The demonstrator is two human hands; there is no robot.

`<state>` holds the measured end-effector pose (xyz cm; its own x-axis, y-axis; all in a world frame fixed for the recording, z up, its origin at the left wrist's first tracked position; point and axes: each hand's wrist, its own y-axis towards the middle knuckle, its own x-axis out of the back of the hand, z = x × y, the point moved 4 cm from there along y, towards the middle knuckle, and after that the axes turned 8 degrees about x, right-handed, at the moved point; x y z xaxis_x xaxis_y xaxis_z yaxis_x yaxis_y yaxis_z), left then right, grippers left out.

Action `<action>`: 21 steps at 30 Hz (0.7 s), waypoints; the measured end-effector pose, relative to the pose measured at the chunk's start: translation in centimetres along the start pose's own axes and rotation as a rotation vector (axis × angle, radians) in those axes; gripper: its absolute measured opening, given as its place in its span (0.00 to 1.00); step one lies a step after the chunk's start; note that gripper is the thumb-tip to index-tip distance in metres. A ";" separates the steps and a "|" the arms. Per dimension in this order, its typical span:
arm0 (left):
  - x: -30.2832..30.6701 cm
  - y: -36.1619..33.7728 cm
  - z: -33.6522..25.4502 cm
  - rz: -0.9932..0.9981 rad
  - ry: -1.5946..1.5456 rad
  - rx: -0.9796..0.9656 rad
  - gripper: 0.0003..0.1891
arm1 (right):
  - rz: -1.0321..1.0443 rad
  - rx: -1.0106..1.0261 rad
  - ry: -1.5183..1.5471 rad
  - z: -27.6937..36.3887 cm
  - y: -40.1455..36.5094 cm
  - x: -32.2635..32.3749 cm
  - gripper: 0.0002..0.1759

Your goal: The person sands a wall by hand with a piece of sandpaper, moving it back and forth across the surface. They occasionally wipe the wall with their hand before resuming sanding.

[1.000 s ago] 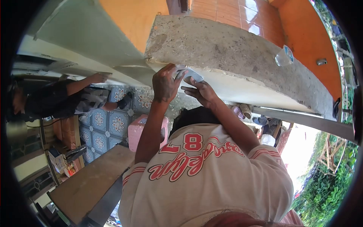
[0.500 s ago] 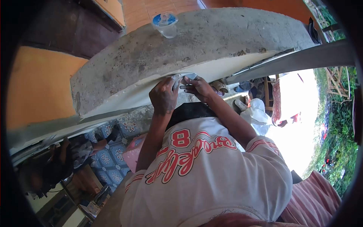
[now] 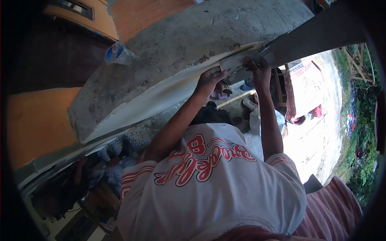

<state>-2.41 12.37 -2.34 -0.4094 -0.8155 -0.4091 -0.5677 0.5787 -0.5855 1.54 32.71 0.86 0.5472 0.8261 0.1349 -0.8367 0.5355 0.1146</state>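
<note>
Grey sheeting (image 3: 238, 61) lies by the ledge (image 3: 177, 48) — left hand (image 3: 210, 81) and right hand (image 3: 260, 73) pinching its ends.

Before you runs a rough concrete ledge (image 3: 177, 48). On its left part sits a clear cup (image 3: 125, 57) with a blue lid (image 3: 114, 52).

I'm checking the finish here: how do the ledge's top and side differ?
The top is grey and mottled; the side is whitish. The top looks rough and pitted, while the side looks smoother. The top faces upward; the side drops away below it. They share one uneven edge.
</note>
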 end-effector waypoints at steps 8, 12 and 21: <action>4.2 -3.1 0.5 -0.080 -0.187 -0.018 0.19 | 0.229 0.078 -0.107 4.4 -2.6 -7.0 0.12; 10.7 -6.5 1.6 -0.210 -0.205 -0.151 0.19 | 0.350 0.100 -0.083 5.9 -5.6 -13.2 0.15; 30.4 -21.6 6.5 -0.487 -0.340 -0.307 0.18 | 0.813 0.113 -0.204 7.8 -18.0 -31.7 0.17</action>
<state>2.02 -24.93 -6.65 0.1644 -0.9118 -0.3762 -0.8290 0.0790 -0.5536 -0.54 -4.53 2.22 -0.2220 0.8928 0.3920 -0.9703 -0.2419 0.0012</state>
